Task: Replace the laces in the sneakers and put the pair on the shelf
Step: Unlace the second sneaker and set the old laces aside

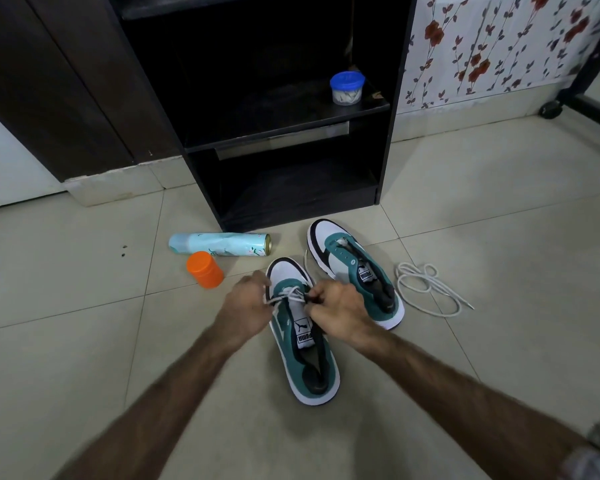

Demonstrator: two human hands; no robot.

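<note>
Two green, white and black sneakers stand on the tiled floor. The near sneaker [303,344] has a white lace [289,295] crossing its lower eyelets. My left hand [246,306] pinches the lace at the shoe's left side. My right hand [340,311] pinches the lace's other end over the tongue. The far sneaker [354,268] sits to the right with no lace in its eyelets. A loose white lace [426,289] lies coiled on the floor right of it. The black shelf unit [284,136] stands just behind the shoes.
A light-blue spray can [219,243] lies on its side left of the shoes, with an orange cap [205,269] beside it. A blue-lidded tub [346,87] stands on the middle shelf. A caster wheel [550,109] of a frame is at the far right.
</note>
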